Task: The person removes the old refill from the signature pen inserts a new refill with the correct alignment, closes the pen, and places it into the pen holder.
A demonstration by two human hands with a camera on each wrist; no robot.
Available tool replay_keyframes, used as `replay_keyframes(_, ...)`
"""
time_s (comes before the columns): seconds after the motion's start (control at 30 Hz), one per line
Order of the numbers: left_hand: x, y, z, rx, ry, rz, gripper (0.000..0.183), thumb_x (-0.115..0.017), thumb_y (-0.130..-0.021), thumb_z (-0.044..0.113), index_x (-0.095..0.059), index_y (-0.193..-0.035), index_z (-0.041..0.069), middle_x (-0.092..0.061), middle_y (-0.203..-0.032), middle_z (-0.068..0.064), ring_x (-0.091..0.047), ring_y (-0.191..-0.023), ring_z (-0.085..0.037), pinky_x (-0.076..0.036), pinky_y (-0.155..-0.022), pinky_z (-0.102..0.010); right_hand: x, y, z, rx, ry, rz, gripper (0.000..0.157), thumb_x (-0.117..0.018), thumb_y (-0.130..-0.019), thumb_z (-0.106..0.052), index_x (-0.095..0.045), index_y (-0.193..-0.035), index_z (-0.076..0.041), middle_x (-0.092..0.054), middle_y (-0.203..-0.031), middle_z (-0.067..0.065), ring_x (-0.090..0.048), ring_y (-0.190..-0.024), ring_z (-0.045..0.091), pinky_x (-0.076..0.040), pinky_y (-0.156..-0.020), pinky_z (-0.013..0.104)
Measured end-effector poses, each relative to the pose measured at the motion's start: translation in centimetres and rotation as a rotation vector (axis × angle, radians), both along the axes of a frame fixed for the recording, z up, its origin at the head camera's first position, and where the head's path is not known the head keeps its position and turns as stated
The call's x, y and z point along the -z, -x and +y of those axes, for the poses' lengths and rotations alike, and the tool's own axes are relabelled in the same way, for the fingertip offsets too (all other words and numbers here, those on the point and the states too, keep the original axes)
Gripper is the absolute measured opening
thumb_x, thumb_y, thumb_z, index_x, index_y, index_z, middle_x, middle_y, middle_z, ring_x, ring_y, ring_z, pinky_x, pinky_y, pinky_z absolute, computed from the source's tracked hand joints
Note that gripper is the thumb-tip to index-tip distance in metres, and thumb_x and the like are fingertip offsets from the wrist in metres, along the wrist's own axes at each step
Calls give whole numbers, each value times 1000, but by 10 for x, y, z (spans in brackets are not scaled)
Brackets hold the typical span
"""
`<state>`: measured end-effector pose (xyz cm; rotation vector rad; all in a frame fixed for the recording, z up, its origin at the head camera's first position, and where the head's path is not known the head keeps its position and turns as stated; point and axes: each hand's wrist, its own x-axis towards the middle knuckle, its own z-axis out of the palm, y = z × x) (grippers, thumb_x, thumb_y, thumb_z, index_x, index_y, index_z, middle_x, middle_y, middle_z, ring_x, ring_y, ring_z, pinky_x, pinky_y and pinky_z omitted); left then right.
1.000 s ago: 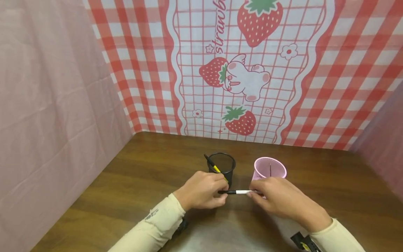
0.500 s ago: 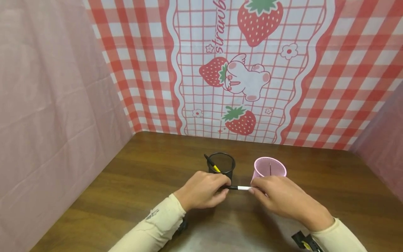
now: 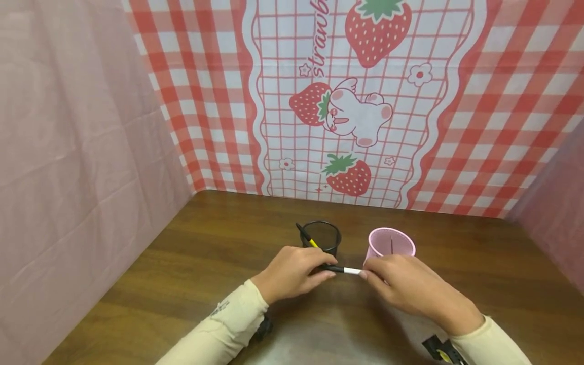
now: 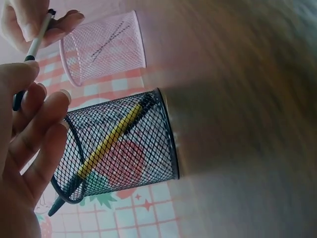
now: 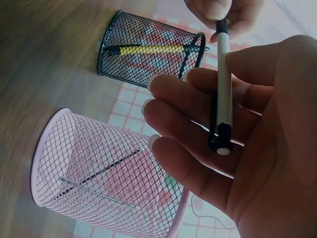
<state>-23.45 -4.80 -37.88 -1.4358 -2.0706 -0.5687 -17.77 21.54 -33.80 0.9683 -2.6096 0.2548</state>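
A pen with a white barrel (image 3: 352,271) and a black front section lies level between both hands, over the table. My left hand (image 3: 294,271) pinches its black end between thumb and fingers. Around the white end, my right hand (image 3: 403,281) holds it with thumb and fingers; the right wrist view shows the black clip and the barrel's rear end (image 5: 224,150). Just behind the left hand stands a black mesh pen cup (image 4: 171,144) with a yellow-and-black pen (image 4: 106,146) leaning in it. Behind the right hand is a pink mesh pen cup (image 5: 49,153), its lower part hidden in the head view.
Thin dark sticks (image 5: 99,173) show inside the pink cup. Both cups stand on the brown wooden table (image 3: 182,263). A strawberry-print checked cloth (image 3: 219,101) hangs at the back, with a pink cloth (image 3: 82,152) along the left side.
The pen has shifted slightly away from the body. My left fingertips have moved a little to the right along it, while the right hand has barely moved. The cups stay put.
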Motion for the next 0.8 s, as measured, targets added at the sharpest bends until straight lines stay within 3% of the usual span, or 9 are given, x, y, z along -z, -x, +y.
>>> replay_keyframes(0.23,1,-3,3,22,-102,-196,13,-76,-92,22,-75,-103,14,-67,-86,9,-51,-70,1,-43,-64,-13,2,0,1,-5,3,11,24,-69,-95,-27,-55,-76,-33,-41,-67,-25,-42,-60,-2,-42,-55,29)
replay_keyframes(0.5,1,-4,9,144,-232,-558,11,-73,-94,16,-74,-103,10,-71,-90,6,-58,-76,-1,-52,-66,-20,1,0,1,2,27,-4,28,-72,-92,-27,-52,-73,-34,-38,-63,-25,-38,-54,-4,-36,-51,22)
replay_keyframes(0.8,0,-4,8,80,-157,-574,8,-75,-92,16,-75,-99,12,-69,-85,9,-58,-74,1,-51,-66,-19,2,1,1,-60,92,-26,27,-71,-93,-24,-53,-74,-32,-42,-65,-26,-41,-56,-6,-38,-52,20)
